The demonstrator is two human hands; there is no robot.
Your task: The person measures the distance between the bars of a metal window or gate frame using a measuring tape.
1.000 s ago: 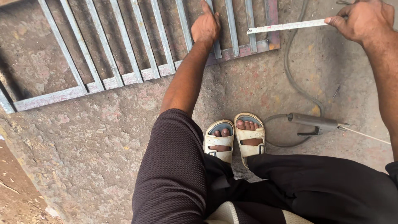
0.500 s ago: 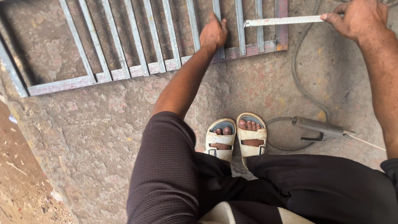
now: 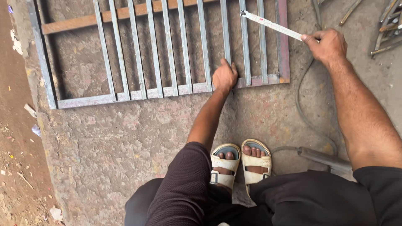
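Tape measure blade [image 3: 271, 25], pale strip, upper right of frame. Long axis runs diagonal: hooked tip at upper left near top edge, over the grille bars, other end lower right going into the right hand [image 3: 327, 45]. Blade looks lifted off the metal, not lying flat, though contact at the tip is hard to tell. Right hand closed around the blade's near end, thumb on top pinching it; tape case not visible, probably hidden in the fist. So the blade extends up and left from the right hand, crossing the two rightmost thin bars and the reddish side rail [image 3: 283, 39].

Left hand [image 3: 224, 77] sits lower, centre of frame, on the metal grille [image 3: 125, 94] where a vertical bar meets the bottom rail. Fingers mostly curled, index and one more finger extended and pressing on the bar; holds nothing. Tape tip lies up and to the right of the left hand, near but apart. Right hand is the one on the tape; left hand is the one nearer the tip.

Grille lies flat on rough concrete floor [image 3: 125, 146], bars running top to bottom of frame, rusty crossbar [image 3: 83, 19] at upper left. Sandalled feet [image 3: 240, 163] bottom centre. Grey hose [image 3: 303, 113] curves down the right side to a metal tool handle [image 3: 322, 159] at lower right. Loose metal rods [image 3: 387, 25] upper right corner.
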